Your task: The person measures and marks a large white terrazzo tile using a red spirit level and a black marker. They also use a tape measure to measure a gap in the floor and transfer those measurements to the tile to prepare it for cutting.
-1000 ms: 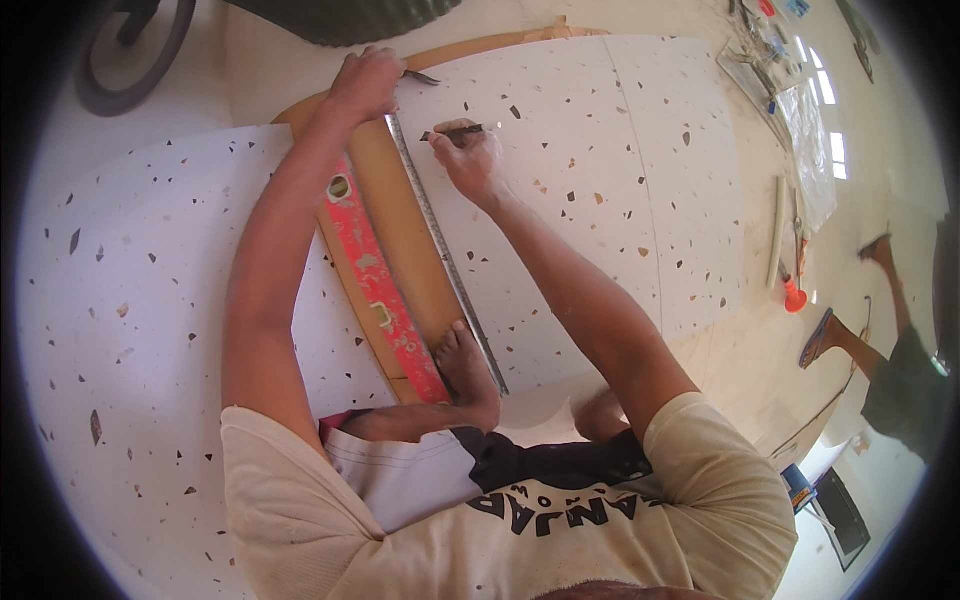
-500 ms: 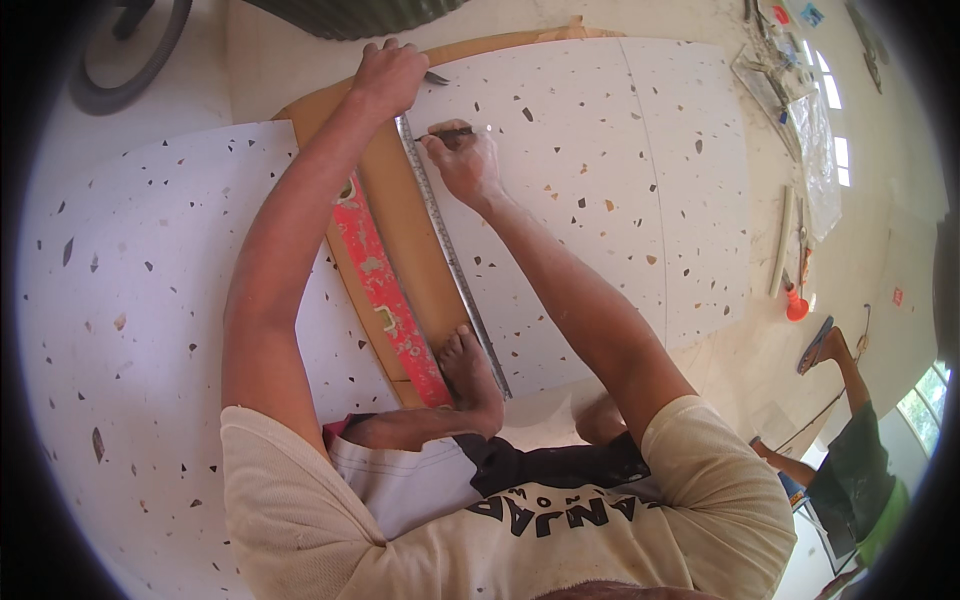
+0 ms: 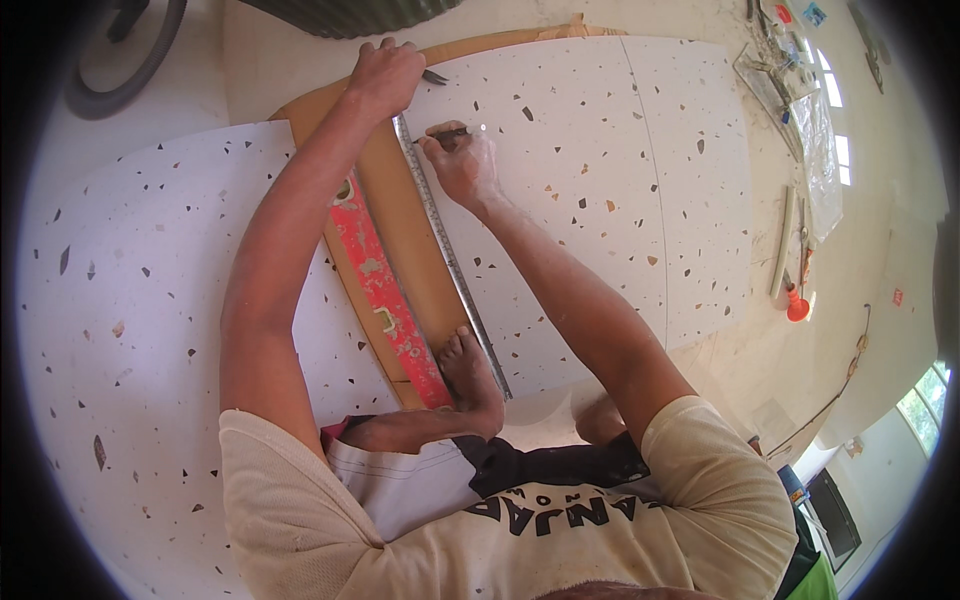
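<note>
My left hand (image 3: 388, 78) is closed at the far end of a steel ruler (image 3: 447, 250), with a dark pointed tool (image 3: 434, 77) sticking out from under it; most of that tool is hidden. My right hand (image 3: 465, 170) pinches a black pen (image 3: 452, 134) just right of the ruler, above a white speckled panel (image 3: 570, 220). Left of the ruler lies a brown board (image 3: 395, 215) with a worn red spirit level (image 3: 375, 275) along it. My bare foot (image 3: 468, 370) rests on the brown board against the ruler's near end.
Another speckled panel (image 3: 180, 300) spreads out at the left. A ribbed dark green container (image 3: 350, 12) and a grey hose (image 3: 130, 95) are at the back. Tools, clear plastic sheeting (image 3: 818, 160) and an orange-red object (image 3: 797, 306) lie along the right. Green clothing (image 3: 820, 575) shows at lower right.
Both my hands have hardly moved. At the right, the other person's leg and dark shorts have gone from view, leaving only some green clothing at the lower edge.
</note>
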The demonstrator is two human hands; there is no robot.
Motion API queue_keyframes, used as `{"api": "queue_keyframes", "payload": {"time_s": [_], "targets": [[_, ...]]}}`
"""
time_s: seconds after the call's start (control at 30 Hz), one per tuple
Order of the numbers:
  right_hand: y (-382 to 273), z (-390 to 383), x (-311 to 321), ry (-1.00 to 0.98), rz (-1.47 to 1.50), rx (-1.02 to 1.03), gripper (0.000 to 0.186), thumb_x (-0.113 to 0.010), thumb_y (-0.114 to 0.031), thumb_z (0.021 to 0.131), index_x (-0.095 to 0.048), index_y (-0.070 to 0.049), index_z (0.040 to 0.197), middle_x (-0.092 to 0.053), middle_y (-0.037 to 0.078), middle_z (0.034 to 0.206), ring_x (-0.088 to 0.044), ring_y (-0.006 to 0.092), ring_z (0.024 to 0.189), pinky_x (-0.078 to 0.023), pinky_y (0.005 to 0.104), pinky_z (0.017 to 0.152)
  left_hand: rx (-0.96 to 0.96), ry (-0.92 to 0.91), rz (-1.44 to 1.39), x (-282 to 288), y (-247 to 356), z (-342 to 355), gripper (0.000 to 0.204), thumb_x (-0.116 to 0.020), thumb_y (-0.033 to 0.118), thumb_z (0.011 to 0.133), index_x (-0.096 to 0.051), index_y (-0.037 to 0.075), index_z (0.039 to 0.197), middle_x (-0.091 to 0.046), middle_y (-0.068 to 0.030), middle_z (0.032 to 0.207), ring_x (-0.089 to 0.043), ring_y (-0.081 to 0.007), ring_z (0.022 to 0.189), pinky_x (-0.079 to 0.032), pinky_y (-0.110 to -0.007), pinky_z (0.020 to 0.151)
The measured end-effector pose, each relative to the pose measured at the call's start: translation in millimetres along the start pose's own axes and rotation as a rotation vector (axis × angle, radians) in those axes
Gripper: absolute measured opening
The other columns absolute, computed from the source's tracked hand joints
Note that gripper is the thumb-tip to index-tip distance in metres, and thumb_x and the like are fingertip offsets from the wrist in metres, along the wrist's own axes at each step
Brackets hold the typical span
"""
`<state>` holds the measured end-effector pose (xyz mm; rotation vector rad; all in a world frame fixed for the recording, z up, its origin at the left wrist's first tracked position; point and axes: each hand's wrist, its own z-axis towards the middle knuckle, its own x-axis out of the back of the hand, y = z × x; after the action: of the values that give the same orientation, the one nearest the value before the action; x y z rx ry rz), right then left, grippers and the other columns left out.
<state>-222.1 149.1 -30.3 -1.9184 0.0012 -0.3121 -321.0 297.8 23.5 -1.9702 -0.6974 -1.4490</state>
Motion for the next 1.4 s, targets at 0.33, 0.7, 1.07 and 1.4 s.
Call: {"api": "queue_keyframes", "payload": {"time_s": [0.33,0.7,1.07,1.4], "targets": [[-1.1,-0.8,-2.2,0.015,-0.036,0.016,0.027,-0.066,-0.026,0.085,-0.071,-0.001,0.094,-0.072,0.02,0.088,-0.071,0.0344,0.087,-0.054,0.0405,0.081,-0.001,-0.024,0.005,1.7,0.3,-0.1,0.016,-0.068,-0.004,0.07,-0.071,0.0,0.086,-0.065,-0.0119,0.103,-0.061,-0.0324,0.107,-0.052,-0.049,0.085],[-1.8,-1.4,-4.1,0.079,-0.01,0.01,0.024,-0.068,-0.023,0.085,-0.071,0.001,0.091,-0.072,0.021,0.087,-0.072,0.0332,0.085,-0.055,0.0405,0.079,-0.004,-0.075,0.001,6.9,0.3,-2.5,0.019,-0.06,-0.003,0.079,-0.072,0.003,0.092,-0.067,-0.0102,0.107,-0.059,-0.0308,0.113,-0.049,-0.048,0.088],[-6.2,-2.6,-7.8,0.064,-0.067,0.014,0.024,-0.067,-0.023,0.086,-0.069,0.0,0.091,-0.072,0.022,0.087,-0.07,0.0354,0.088,-0.054,0.0415,0.081,-0.012,-0.058,0.006,3.9,-1.3,-2.8,0.018,-0.06,-0.002,0.079,-0.072,0.004,0.091,-0.067,-0.0098,0.108,-0.059,-0.0302,0.112,-0.049,-0.048,0.087],[-2.0,-1.8,-9.9,0.114,-0.013,0.01,0.023,-0.069,-0.023,0.086,-0.066,0.0,0.089,-0.072,0.021,0.086,-0.072,0.0331,0.085,-0.055,0.0406,0.078,-0.005,-0.064,0.017,0.1,-1.8,-2.2,0.018,-0.06,-0.002,0.08,-0.072,0.004,0.092,-0.067,-0.0093,0.109,-0.059,-0.0296,0.112,-0.049,-0.048,0.086]]}}
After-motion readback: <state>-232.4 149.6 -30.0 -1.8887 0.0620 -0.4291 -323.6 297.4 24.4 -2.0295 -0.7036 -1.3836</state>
